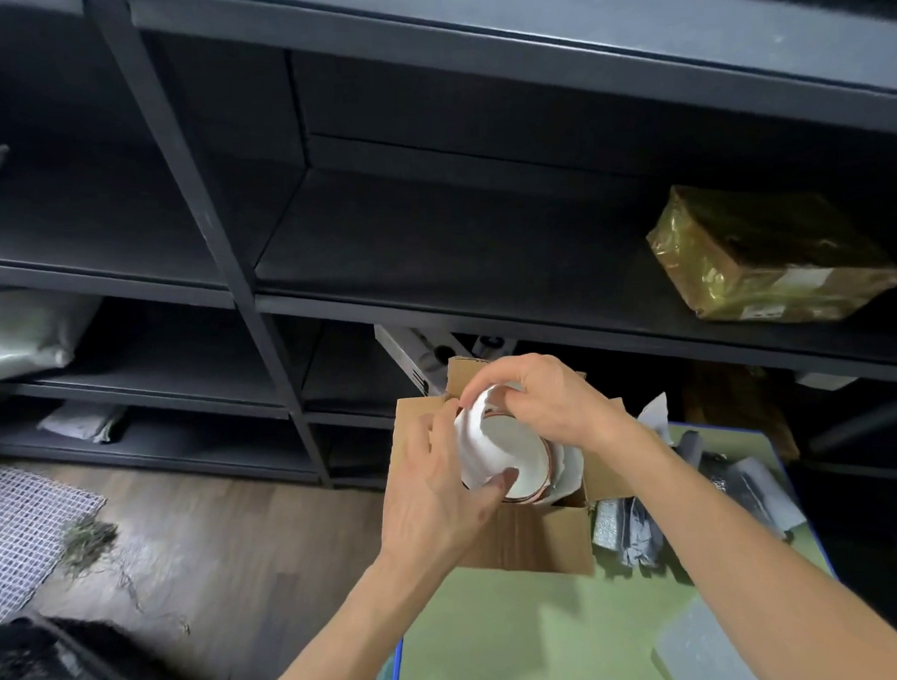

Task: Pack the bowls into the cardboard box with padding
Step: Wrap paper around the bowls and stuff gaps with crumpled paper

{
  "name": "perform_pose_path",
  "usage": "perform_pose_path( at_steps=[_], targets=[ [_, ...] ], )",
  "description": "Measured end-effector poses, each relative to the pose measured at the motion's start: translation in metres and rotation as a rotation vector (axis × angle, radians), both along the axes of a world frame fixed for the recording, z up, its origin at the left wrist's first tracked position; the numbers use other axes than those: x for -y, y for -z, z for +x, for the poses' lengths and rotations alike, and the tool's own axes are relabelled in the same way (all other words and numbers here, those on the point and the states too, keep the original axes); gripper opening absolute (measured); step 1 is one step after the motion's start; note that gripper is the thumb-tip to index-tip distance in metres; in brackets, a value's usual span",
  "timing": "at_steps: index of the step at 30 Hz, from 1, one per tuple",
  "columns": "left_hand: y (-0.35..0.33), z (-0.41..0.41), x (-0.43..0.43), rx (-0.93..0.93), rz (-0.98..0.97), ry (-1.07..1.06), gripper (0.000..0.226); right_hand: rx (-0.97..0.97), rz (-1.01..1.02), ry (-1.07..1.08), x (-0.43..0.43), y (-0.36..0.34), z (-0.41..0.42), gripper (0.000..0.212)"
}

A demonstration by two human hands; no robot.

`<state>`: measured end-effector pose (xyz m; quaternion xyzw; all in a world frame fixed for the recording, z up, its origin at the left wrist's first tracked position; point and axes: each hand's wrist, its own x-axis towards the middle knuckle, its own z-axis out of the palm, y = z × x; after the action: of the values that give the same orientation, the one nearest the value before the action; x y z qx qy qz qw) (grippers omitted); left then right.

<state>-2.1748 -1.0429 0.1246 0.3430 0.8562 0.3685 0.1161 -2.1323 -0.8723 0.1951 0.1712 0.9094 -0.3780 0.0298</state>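
An open cardboard box [527,542] stands on a green table top. Above its opening I hold a white bowl [523,460] with a copper-coloured rim, tilted on its side with its inside facing me. White padding paper [479,441] lies wrapped round the bowl's left side, and more paper shows behind it in the box. My left hand [432,494] grips the bowl and paper from the left, thumb at the lower rim. My right hand [547,402] curls over the bowl's top edge from the right.
The green table [526,634] has a blue edge and carries grey plastic mailer bags [629,532] right of the box. Dark metal shelving [259,296] rises behind, holding a gold-wrapped parcel [761,259] at the right. A wooden floor and a checked mat [23,528] lie to the left.
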Motion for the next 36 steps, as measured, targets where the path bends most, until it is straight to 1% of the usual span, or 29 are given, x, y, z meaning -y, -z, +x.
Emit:
perform_pose_path(
  at_steps=[2, 5, 6, 7, 8, 11, 13, 15, 17, 21, 22, 25, 29, 30, 31, 33, 34, 36],
  targets=[
    [0.003, -0.001, -0.003, -0.014, -0.029, -0.008, 0.063, 0.035, 0.0, 0.007, -0.005, 0.005, -0.003, 0.035],
    [0.006, -0.002, -0.004, -0.011, 0.002, -0.018, 0.041, 0.069, -0.038, 0.0, -0.013, 0.012, -0.005, 0.034],
    [0.004, -0.002, -0.003, -0.017, 0.015, -0.03, 0.037, 0.069, -0.039, -0.008, -0.015, 0.013, -0.005, 0.033],
    [0.003, -0.003, -0.002, -0.029, 0.028, -0.045, 0.039, 0.062, -0.016, -0.022, -0.017, 0.013, -0.005, 0.032],
    [0.003, -0.003, -0.001, -0.044, 0.038, -0.056, 0.042, 0.052, 0.041, -0.043, -0.019, 0.013, -0.004, 0.032],
    [0.007, 0.0, 0.004, -0.087, 0.023, -0.054, 0.032, 0.056, 0.331, -0.108, -0.024, 0.01, -0.001, 0.038],
    [0.01, 0.005, 0.007, -0.077, -0.018, -0.054, 0.033, 0.074, 0.516, -0.121, -0.025, 0.011, -0.001, 0.038],
    [0.01, 0.01, 0.007, -0.062, -0.059, -0.078, 0.035, 0.064, 0.581, -0.136, -0.024, 0.016, -0.003, 0.035],
    [0.005, 0.014, 0.007, -0.082, -0.081, -0.11, 0.036, 0.027, 0.525, -0.156, -0.023, 0.019, -0.006, 0.036],
    [-0.003, 0.023, 0.005, -0.125, -0.093, -0.138, 0.059, -0.017, 0.413, -0.221, -0.023, 0.022, -0.013, 0.039],
    [-0.003, 0.026, 0.005, -0.132, -0.098, -0.137, 0.06, -0.015, 0.394, -0.238, -0.023, 0.024, -0.014, 0.039],
    [-0.002, 0.034, 0.004, -0.177, -0.139, -0.122, 0.052, -0.076, 0.259, -0.246, -0.025, 0.029, -0.012, 0.041],
    [-0.006, 0.043, 0.001, -0.136, -0.152, -0.142, 0.069, -0.165, 0.129, -0.223, -0.031, 0.035, -0.008, 0.042],
    [-0.008, 0.045, 0.0, -0.125, -0.142, -0.156, 0.069, -0.173, 0.113, -0.22, -0.032, 0.036, -0.007, 0.042],
    [-0.009, 0.046, -0.001, -0.129, -0.131, -0.168, 0.066, -0.169, 0.107, -0.216, -0.032, 0.037, -0.007, 0.042],
    [-0.007, 0.048, -0.002, -0.156, -0.122, -0.19, 0.051, -0.115, 0.149, -0.219, -0.032, 0.04, -0.008, 0.041],
    [-0.005, 0.047, -0.002, -0.163, -0.125, -0.202, 0.044, -0.072, 0.2, -0.233, -0.031, 0.042, -0.009, 0.041],
    [-0.001, 0.044, -0.004, -0.163, -0.13, -0.211, 0.039, 0.003, 0.331, -0.259, -0.028, 0.047, -0.01, 0.041]
  ],
)
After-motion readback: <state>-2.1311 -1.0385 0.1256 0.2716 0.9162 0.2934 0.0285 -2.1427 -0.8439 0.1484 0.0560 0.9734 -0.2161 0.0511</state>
